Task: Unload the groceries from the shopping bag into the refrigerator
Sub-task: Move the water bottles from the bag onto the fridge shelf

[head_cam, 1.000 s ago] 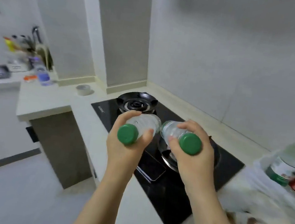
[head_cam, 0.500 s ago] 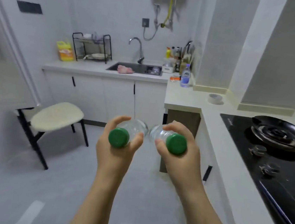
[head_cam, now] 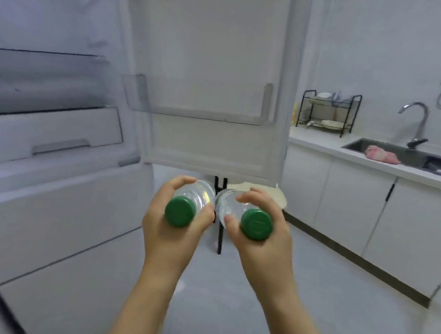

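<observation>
- Your left hand point(head_cam: 170, 232) grips the left water bottle point(head_cam: 181, 211), your right hand point(head_cam: 268, 243) the right water bottle point(head_cam: 255, 223), caps facing you.
- The refrigerator door shelf point(head_cam: 206, 115) lies ahead, above both.

Both your forearms show bare: left forearm point(head_cam: 148, 309) and right forearm point(head_cam: 302, 327) are slim, uncovered from the frame's lower edge up to the wrists. Your left hand point(head_cam: 177, 225) and right hand point(head_cam: 261, 232) are bare too, with slender fingers. The right thumbnail point(head_cam: 227, 218) is cut short and plain — the one nail seen clearly.
</observation>
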`<state>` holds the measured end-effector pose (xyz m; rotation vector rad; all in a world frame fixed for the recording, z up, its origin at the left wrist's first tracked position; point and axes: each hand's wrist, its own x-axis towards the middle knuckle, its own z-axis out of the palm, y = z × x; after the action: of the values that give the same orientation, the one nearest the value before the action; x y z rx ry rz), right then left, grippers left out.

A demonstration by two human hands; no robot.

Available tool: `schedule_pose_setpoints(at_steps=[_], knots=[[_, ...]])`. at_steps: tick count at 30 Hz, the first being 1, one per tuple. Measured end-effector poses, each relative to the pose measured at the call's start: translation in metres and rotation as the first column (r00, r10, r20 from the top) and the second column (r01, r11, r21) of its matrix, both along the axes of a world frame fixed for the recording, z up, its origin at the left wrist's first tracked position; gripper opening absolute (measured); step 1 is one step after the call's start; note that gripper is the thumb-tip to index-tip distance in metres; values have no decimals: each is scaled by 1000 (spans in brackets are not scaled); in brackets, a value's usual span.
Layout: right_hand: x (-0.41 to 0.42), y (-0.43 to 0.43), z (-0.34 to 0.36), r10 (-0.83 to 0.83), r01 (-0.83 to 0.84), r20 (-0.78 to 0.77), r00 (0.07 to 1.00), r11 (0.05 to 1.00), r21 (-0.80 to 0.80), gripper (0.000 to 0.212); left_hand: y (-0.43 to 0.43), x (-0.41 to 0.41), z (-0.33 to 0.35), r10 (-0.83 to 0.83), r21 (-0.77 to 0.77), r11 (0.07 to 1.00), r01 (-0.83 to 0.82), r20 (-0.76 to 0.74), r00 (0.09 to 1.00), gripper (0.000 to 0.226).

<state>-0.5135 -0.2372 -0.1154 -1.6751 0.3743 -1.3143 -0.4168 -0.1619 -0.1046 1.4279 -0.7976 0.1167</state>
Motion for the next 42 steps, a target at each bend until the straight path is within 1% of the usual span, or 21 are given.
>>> schedule_pose_setpoints(at_steps=[4,8,12,17,22,28,34,37,42], knots=[[67,15,9,165,-164,59,985,986,-23,24,27,52,7,180,-39,983,-179,17,984,35],[125,26,18,339,-337,70,938,941,-41,25,48,96,17,340,-88,938,-337,31,940,37],[183,28,31,442,-432,119,889,896,-105,24,57,136,32,483,-153,871,-466,95,871,36],[258,20,56,565,-531,210,798,824,-198,22,51,194,56,609,-271,785,-556,178,773,38],[329,3,89,646,-571,302,701,762,-305,29,31,250,85,684,-386,713,-585,200,702,38],[407,-10,129,708,-581,380,595,705,-407,26,18,314,121,737,-504,649,-569,231,636,39],[476,-7,170,738,-535,418,530,673,-510,27,23,377,157,762,-578,625,-524,309,569,37],[512,-1,191,757,-515,438,485,652,-556,22,29,412,176,778,-606,614,-506,359,516,39],[574,17,226,748,-424,465,474,657,-623,27,47,477,209,776,-616,622,-483,407,481,41]])
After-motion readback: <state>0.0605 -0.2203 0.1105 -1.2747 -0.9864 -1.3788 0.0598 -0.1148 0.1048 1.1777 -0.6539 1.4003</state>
